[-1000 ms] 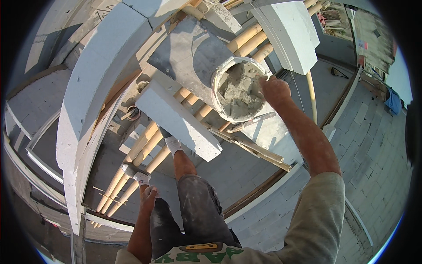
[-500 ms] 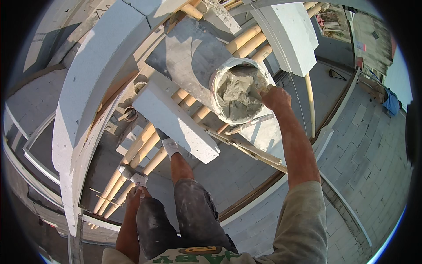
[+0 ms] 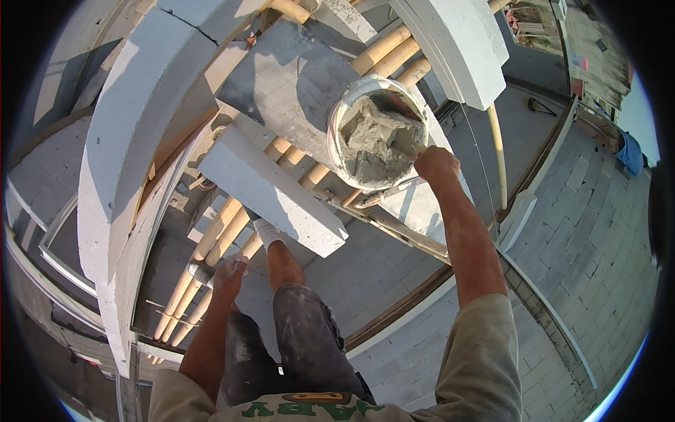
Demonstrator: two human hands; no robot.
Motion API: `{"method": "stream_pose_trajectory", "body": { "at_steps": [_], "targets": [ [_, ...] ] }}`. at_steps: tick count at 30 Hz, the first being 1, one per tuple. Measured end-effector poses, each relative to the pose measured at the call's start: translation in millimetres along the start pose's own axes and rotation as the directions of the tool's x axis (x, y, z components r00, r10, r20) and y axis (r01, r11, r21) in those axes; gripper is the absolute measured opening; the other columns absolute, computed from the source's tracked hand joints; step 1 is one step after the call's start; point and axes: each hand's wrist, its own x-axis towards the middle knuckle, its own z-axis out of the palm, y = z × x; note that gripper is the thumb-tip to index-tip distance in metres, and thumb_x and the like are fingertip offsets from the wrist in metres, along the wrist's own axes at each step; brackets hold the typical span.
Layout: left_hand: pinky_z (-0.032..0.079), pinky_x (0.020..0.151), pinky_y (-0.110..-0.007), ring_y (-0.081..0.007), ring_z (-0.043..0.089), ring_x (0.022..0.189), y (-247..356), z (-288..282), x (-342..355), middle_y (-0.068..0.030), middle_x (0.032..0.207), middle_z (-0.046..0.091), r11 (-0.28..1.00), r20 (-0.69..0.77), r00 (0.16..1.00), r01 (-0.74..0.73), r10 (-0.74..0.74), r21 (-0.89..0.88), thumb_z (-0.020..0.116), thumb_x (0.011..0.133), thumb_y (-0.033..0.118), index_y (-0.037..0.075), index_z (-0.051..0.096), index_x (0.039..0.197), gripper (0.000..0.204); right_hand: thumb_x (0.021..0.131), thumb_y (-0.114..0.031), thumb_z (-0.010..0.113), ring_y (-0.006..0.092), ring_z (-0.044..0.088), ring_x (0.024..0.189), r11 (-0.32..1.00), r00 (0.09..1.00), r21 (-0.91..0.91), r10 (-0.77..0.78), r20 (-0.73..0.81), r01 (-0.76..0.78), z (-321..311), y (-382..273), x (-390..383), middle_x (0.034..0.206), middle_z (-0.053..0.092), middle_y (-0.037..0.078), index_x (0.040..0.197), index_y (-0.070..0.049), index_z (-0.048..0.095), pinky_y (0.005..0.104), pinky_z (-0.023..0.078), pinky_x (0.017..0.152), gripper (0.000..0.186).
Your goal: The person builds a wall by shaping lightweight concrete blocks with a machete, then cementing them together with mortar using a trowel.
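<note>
A round bucket point(image 3: 336, 144) of wet grey mortar point(image 3: 380, 137) stands in front of me, its rim crusted with mortar. At its right edge my right hand point(image 3: 437, 167) is closed in a fist round what looks like the handle of a trowel point(image 3: 420, 150); the blade is hidden in or behind the mortar. My left hand point(image 3: 230, 276) is raised in front of my left leg, over the bamboo poles, with its fingers loosely apart and nothing visible in it. Nearest to it on the right lies a long pale block point(image 3: 274, 190) across the poles.
Left of the bucket is a flat grey board point(image 3: 281, 77) on the bamboo poles point(image 3: 387, 53). Large white blocks rise at left point(image 3: 133, 105) and upper right point(image 3: 457, 49). A thin string point(image 3: 478, 151) hangs at the right. Between the poles gaps drop to a lower floor point(image 3: 394, 281).
My left hand has risen from beside my knee to in front of the poles. My right hand has shifted slightly down at the bucket's edge. The view has moved a little.
</note>
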Motion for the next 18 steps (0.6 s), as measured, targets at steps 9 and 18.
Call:
{"method": "stream_pose_trajectory", "body": {
  "at_steps": [9, 18],
  "targets": [
    [0.041, 0.098, -0.041, -0.0385, 0.053, 0.117, 285.7, 65.9, 164.5, -0.0289, 0.121, 0.056, 0.833, -0.022, 0.859, -0.491, 0.512, 0.254, 0.044, 0.088, 0.063, -0.006, 0.047, 0.129, 0.081, 0.089, -0.018, 0.051, 0.0268, 0.064, 0.105, 0.979, 0.986, -0.177, -0.123, -0.112, 0.101, 13.8, -3.7, -9.7, 0.116, 0.064, 0.014, 0.112, 0.000, 0.061, 0.0389, 0.052, 0.086, 0.031],
    [0.045, 0.086, -0.045, -0.0414, 0.061, 0.096, 297.8, 108.4, 223.4, -0.0242, 0.096, 0.066, 0.801, 0.024, 0.870, -0.464, 0.493, 0.379, 0.036, 0.093, 0.059, 0.000, 0.068, 0.099, 0.066, 0.080, -0.005, 0.054, 0.0332, 0.068, 0.088, 0.941, 0.944, -0.224, -0.189, 0.269, 0.252, -12.5, 9.8, -14.6, 0.096, 0.068, 0.020, 0.097, 0.004, 0.068, 0.0419, 0.054, 0.076, 0.023]
  ]
}}
